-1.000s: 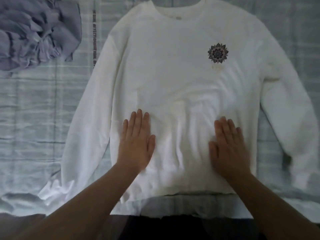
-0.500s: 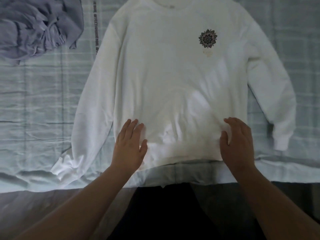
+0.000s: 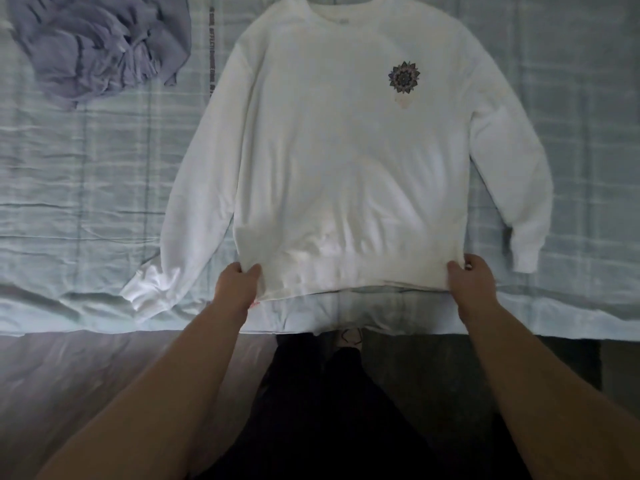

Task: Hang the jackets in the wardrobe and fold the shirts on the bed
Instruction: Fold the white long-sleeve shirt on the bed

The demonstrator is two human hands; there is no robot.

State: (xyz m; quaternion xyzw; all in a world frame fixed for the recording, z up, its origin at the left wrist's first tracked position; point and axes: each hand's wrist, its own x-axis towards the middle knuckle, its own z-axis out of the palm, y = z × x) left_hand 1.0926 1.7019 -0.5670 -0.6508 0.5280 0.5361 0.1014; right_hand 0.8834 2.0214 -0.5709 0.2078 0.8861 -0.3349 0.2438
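Observation:
A white long-sleeved shirt [image 3: 332, 161] with a small dark mandala print on the chest lies face up on the bed [image 3: 86, 188], collar at the far side, both sleeves spread down along its sides. My left hand [image 3: 237, 285] pinches the bottom hem at its left corner. At the hem's right corner my right hand [image 3: 472, 284] grips the fabric the same way. The hem is lifted slightly off the sheet between my hands.
A crumpled lilac garment [image 3: 100, 46] lies in a heap at the far left of the bed. The pale checked sheet ends at the near bed edge [image 3: 104, 323], with wooden floor [image 3: 86, 382] below and my dark-clothed legs [image 3: 329, 410] against it.
Both hands slid down from lying flat on the shirt's lower front to its bottom corners and closed on the hem. The view has pulled back from the bed.

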